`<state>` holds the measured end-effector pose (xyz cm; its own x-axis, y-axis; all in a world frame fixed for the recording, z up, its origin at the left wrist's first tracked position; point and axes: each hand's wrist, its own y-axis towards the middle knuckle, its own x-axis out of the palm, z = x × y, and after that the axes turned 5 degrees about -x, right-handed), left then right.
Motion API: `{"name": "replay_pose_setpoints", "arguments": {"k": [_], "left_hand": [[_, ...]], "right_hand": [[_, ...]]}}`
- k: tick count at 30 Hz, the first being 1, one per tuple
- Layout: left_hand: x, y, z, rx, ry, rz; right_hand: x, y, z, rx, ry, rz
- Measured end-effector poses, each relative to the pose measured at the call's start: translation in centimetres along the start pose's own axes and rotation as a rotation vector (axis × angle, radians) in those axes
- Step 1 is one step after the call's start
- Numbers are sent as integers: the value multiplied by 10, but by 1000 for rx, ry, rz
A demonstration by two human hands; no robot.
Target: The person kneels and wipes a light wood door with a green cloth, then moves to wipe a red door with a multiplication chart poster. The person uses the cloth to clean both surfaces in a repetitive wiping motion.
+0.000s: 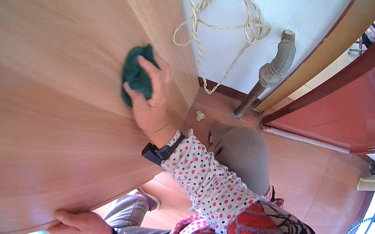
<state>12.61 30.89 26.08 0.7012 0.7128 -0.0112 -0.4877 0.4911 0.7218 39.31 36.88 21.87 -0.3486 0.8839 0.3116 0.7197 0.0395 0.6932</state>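
A broad, light wood-grain panel (48, 107) fills the left side. Against its face my right hand (153, 106) presses a crumpled dark green cloth (135, 75), thumb and fingers closed around it. That arm wears a polka-dot sleeve (216, 182) and a black band with a small dark box (156, 153) at the wrist. At the lower left, my left hand (84, 224) grips the panel's near edge; some of its fingers are hidden or dim. A dark band circles that wrist too.
Knotted cream cord (197, 16) hangs on the white wall. A grey elbow pipe (277, 62) runs down to the reddish tiled floor (296, 181). A scrap of white paper (200, 116) lies near my bent knee (243, 154). A red-brown door (350, 105) stands at the right.
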Motion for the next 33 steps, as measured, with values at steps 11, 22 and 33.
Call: {"name": "replay_pose_setpoints", "arguments": {"k": [11,22,33], "left_hand": [[-73,40,-18,226,175,102],[-102,38,5,211,-10,110],[-116,63,37,186,2,169]], "right_hand": [[-19,-39,129,343,-168,188],[-32,-109,261,729,73,398],[-73,-146,224,956,-115,-119]]}}
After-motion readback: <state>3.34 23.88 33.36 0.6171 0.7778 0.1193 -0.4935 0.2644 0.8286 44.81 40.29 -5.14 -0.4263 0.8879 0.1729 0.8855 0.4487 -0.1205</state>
